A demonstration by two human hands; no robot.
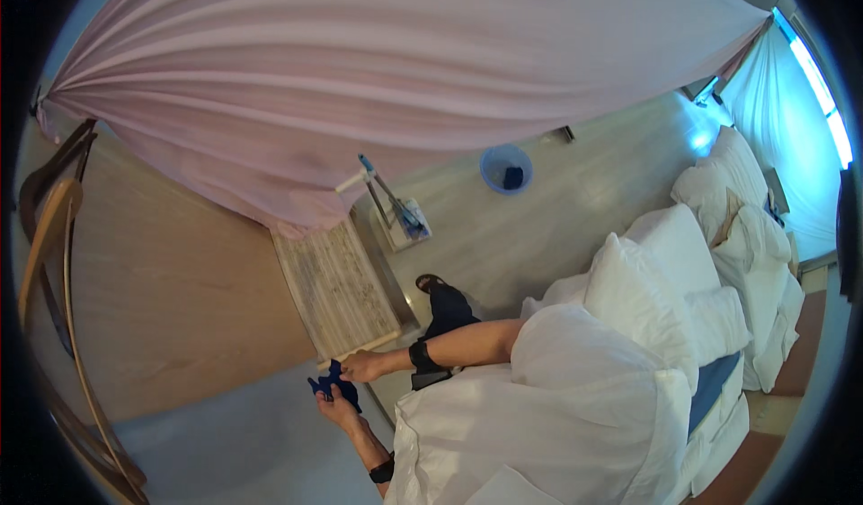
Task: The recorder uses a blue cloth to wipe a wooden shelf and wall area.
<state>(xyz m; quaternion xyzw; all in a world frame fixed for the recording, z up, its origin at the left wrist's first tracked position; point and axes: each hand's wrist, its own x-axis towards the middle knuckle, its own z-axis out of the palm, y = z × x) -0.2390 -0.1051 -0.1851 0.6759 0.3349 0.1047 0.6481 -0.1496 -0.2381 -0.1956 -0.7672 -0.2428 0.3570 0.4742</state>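
A small dark blue cloth [345, 389] hangs between my two hands, above the end of a low wood-grain surface [337, 289]. My right hand [364, 366], the upper one in the picture, pinches the cloth's upper edge. The fingers of my left hand [339, 410] grip it from below. Part of the cloth is hidden behind the fingers. Each forearm wears a black band, and a white sleeve [566, 350] covers my upper right arm. Beyond that arm, a dark trouser leg [448, 309] ends in a sandal [429, 282] on the floor.
A pink curtain [404, 53] spans the top. On the floor stand a light blue bucket [491, 171] holding something dark, and a long-handled cleaning tool [404, 215] on a small stand. White pillows [637, 296] are heaped at right. Curved wooden bars [50, 235] rise at far left.
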